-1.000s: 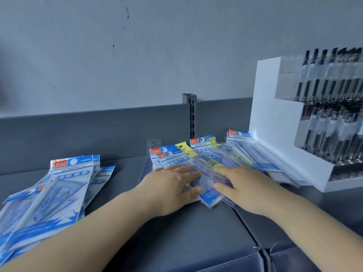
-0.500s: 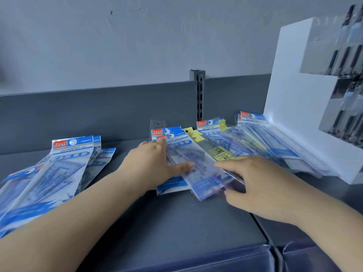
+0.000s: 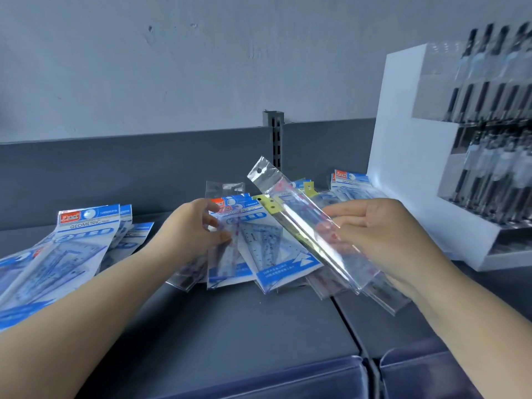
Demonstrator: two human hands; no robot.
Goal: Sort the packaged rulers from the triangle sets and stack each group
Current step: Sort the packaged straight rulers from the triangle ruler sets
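Rulers first: one packaged ruler (image 3: pixel 311 226) in a clear sleeve is up off the shelf, tilted with its hang-hole end toward the back wall, and the right hand (image 3: pixel 385 240) has it, fingers curled round the sleeve's near half. That lift looks like a way to pull the long narrow pack free of the wider ones it lay among. Under and behind it sits the mixed pile (image 3: pixel 259 254), fanned out around the middle of the shelf: blue-and-white triangle sets overlapping more clear ruler sleeves, with a yellow-tabbed pack (image 3: pixel 269 204) poking out beneath the raised ruler. The left hand (image 3: pixel 198 231) is down on that pile, fingertips pinching a triangle set (image 3: pixel 227 249) by its left edge, most likely to pin the heap so it doesn't slide as the ruler comes away.

Over at the shelf's left edge, a sorted stack of triangle sets (image 3: pixel 72 246) spreads loosely, not squared up. A few more blue packs (image 3: pixel 349 182) lean near the right, just beside the white pen display (image 3: pixel 417 182). The grey shelf (image 3: pixel 244 326) carries all of it. No ruler stack is visible yet, so sorting seems only partly done.
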